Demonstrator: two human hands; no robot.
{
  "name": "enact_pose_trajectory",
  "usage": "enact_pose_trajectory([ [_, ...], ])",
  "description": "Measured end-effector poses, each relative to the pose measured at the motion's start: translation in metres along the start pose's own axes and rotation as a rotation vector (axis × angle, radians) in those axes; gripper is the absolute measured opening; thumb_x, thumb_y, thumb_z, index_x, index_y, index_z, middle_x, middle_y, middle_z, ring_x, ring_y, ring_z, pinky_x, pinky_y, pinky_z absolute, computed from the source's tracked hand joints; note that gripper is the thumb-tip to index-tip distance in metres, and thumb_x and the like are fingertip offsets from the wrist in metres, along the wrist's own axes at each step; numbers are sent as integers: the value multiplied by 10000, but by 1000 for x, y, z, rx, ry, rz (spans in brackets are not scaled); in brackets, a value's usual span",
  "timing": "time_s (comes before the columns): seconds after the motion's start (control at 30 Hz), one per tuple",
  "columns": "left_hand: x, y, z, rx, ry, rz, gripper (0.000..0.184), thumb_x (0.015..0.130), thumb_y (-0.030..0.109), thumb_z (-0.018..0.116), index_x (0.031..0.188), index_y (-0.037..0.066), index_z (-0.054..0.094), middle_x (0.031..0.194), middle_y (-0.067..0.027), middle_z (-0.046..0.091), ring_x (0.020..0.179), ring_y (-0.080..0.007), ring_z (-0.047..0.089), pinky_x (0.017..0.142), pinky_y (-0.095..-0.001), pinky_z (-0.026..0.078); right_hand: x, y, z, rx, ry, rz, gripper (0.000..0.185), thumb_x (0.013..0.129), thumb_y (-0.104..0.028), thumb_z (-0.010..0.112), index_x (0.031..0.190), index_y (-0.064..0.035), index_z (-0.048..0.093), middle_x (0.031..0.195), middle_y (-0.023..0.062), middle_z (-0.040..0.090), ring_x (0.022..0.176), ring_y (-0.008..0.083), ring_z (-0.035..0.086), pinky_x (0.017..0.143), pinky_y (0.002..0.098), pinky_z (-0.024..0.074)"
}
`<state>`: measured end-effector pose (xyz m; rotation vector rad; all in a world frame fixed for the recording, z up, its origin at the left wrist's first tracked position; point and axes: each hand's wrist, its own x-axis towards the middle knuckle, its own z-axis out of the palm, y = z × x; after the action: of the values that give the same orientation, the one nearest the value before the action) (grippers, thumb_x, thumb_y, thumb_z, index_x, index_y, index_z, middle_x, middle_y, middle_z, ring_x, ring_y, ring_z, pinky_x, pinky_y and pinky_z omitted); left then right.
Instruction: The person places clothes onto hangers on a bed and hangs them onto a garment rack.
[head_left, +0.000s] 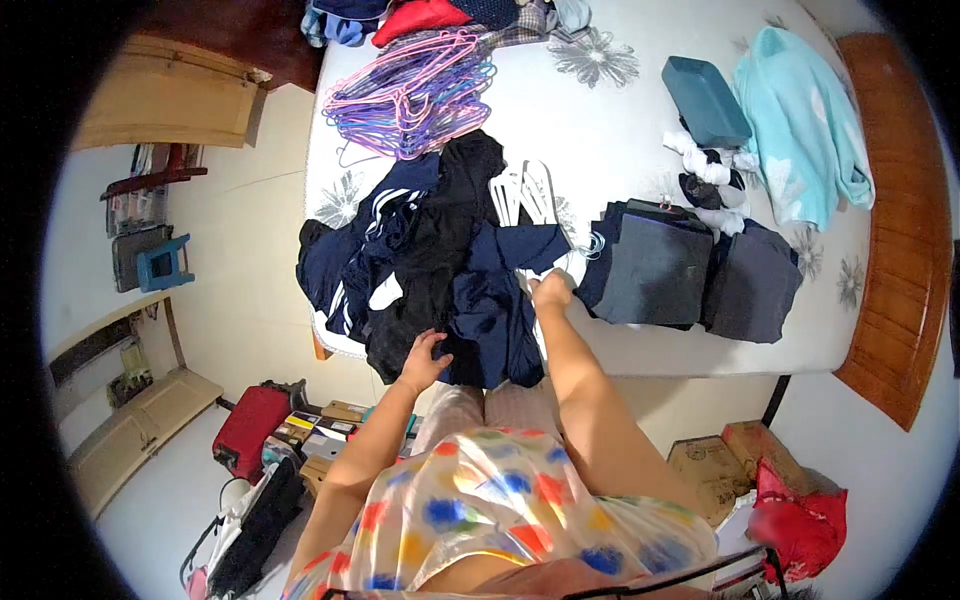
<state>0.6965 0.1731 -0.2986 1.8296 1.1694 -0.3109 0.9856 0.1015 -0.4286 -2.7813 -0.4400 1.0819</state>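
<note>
A rumpled pile of dark clothes lies at the near edge of the bed. Part of it is a navy garment [495, 310] with a sleeve stretched to the right, beside black clothing [440, 235] and a navy piece with white stripes [375, 225]. My left hand [427, 362] touches the pile's lower edge, fingers apart. At the right side of the navy garment, my right hand [550, 291] is closed on its edge, its fingertips partly hidden. White hangers [523, 192] lie just beyond, and folded dark trousers [655, 265] are stacked to the right.
Pink and purple hangers [410, 95] are heaped on the white mattress [640, 110]. A teal bin [705, 100], socks [705, 160] and a light blue blanket [800, 125] lie at the right. Cardboard boxes [705, 475] and a red suitcase [250, 430] stand on the floor.
</note>
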Motion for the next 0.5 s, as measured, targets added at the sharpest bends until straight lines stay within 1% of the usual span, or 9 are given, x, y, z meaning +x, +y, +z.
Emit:
enact_pose_trajectory([
  [0.03, -2, 1, -1, 6, 9, 3, 478, 754, 199, 729, 1188, 86, 564, 1347, -193, 441, 1239, -357, 445, 1036, -379, 378, 6, 0, 8, -3, 26, -2, 494, 744, -300, 721, 1076, 22, 547, 991, 212, 658, 934, 363, 648, 793, 443, 523],
  [0.13, -6, 9, -8, 11, 14, 13, 456, 762, 189, 736, 1172, 70, 574, 1317, -192, 469, 1246, -344, 432, 1048, -377, 357, 2, -3, -2, 114, 31, 27, 446, 746, -233, 692, 1078, 21, 538, 1017, 230, 645, 941, 371, 644, 804, 446, 519],
  [0.17, -7, 11, -10, 15, 23, 20, 448, 763, 183, 735, 1166, 70, 576, 1306, -190, 478, 1237, -343, 441, 1044, -377, 361, 0, -5, 0, 168, 153, 34, 383, 749, -175, 662, 1040, 27, 515, 922, 230, 642, 827, 377, 651, 768, 461, 524],
  [0.27, -12, 16, -17, 20, 46, 38, 424, 765, 168, 730, 1150, 70, 582, 1279, -183, 497, 1212, -336, 464, 1029, -376, 377, 16, 17, 16, 398, 440, -272, 312, 780, -91, 604, 1045, 11, 474, 892, 228, 632, 776, 381, 635, 731, 466, 513],
  [0.3, -13, 18, -19, 18, 52, 42, 417, 767, 165, 727, 1147, 71, 583, 1275, -180, 499, 1207, -331, 470, 1024, -374, 382, 2, 6, -17, 939, 170, -36, 212, 794, -30, 567, 977, 14, 470, 846, 225, 596, 713, 393, 599, 717, 481, 489],
  [0.33, -13, 20, -22, 14, 57, 49, 411, 769, 161, 725, 1144, 71, 584, 1271, -177, 501, 1202, -327, 476, 1019, -372, 388, 4, 8, -27, 1006, 117, -71, 189, 811, -19, 562, 975, 14, 474, 851, 217, 582, 739, 387, 595, 732, 469, 470],
  [0.4, -11, 16, -24, -1, 67, 84, 415, 769, 167, 726, 1147, 75, 581, 1251, -168, 510, 1172, -314, 497, 998, -367, 405, -5, 16, -55, 715, 401, -448, 210, 822, -45, 567, 1004, 11, 478, 900, 229, 589, 809, 403, 596, 752, 457, 458],
  [0.47, -10, 14, -29, -20, 74, 109, 423, 771, 175, 728, 1155, 78, 577, 1224, -160, 522, 1136, -303, 518, 976, -365, 421, -24, 16, -98, 645, 342, -432, 234, 834, -84, 575, 1032, 2, 485, 955, 249, 609, 864, 434, 591, 762, 452, 458],
  [0.5, -8, 15, -32, -32, 76, 115, 429, 772, 179, 728, 1160, 79, 574, 1207, -156, 530, 1115, -299, 528, 965, -366, 428, -35, 12, -119, 621, 402, -469, 235, 846, -109, 578, 1035, -2, 486, 947, 249, 610, 858, 431, 595, 752, 455, 459],
])
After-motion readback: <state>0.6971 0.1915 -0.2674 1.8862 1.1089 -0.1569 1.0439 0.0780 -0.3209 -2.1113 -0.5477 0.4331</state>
